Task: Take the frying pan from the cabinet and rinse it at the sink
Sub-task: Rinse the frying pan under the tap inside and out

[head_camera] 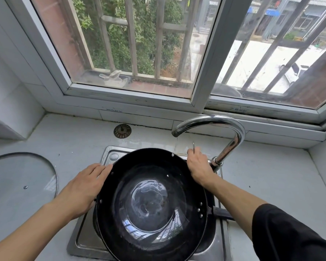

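**Black frying pan held over the sink, water pooled inside**

A round black frying pan [151,202] sits in the steel sink [87,238], filling most of the basin, with a shallow pool of clear water swirling at its bottom. Its dark handle sticks out to the right (only a short stretch shows). The left hand [83,191] lies flat against the pan's left rim, fingers straight and relaxed. The right hand [198,166] is at the far right rim, fingers curled round the thin metal lever of the tap. The chrome faucet [224,132] arches above the pan. On the pale counter [271,176], a glass lid [21,178] lies left; a drain strainer [122,131] rests behind the sink, below a barred window [132,44].
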Available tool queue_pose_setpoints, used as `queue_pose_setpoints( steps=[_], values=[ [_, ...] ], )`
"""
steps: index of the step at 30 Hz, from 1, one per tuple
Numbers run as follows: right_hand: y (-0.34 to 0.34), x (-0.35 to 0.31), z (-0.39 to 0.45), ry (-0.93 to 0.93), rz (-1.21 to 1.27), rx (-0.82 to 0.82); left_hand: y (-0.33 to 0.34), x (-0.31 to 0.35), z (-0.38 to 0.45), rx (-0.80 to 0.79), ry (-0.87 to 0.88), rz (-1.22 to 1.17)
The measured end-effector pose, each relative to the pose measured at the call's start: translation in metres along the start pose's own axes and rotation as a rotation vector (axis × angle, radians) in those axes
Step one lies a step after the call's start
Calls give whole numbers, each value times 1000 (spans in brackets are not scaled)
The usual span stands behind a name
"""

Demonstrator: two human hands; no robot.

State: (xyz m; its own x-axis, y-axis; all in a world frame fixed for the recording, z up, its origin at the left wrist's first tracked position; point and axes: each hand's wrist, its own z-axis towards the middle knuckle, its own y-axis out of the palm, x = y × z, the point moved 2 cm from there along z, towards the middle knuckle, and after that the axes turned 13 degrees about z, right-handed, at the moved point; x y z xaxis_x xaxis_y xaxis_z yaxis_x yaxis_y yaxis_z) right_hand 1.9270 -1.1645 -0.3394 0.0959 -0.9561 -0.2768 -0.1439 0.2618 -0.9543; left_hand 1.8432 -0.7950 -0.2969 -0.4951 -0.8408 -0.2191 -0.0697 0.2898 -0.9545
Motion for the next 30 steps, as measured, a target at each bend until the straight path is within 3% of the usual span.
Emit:
queue_pose_setpoints(
  steps=[18,30],
  values=[
    [1,3,-5,-44,12,19,3,1,0,-5,-7,-14],
    [-12,16,-43,-221,8,18,11,0,4,-27,-6,24]
  ],
)
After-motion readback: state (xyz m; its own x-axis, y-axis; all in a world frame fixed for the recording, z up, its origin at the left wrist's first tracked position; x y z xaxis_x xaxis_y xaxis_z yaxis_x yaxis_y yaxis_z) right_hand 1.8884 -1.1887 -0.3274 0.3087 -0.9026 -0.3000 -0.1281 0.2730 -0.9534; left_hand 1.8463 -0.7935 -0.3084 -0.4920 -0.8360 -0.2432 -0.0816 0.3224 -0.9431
